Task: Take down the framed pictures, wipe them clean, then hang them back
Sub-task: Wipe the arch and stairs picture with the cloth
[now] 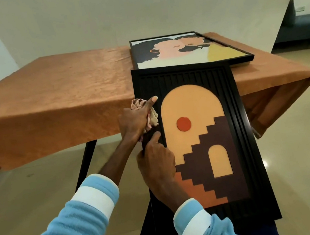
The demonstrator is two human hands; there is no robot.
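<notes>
We wipe w/ cloth [151, 116] bunched in left hand [134, 122], right hand [158, 168] gripping the stiff, prob. light arch picture [188, 108] by its left edge.

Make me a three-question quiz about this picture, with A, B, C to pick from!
1. Where is the faces picture? A on the table B on the wall C on the floor
2. What colour is the dot in the arch picture? A blue B red-orange C green
3. What does the left hand hold? A nothing B a cup C a cloth
Answers: A, it lies flat there; B, plainly red-orange; C, the cloth is bunched in its fingers.
</notes>
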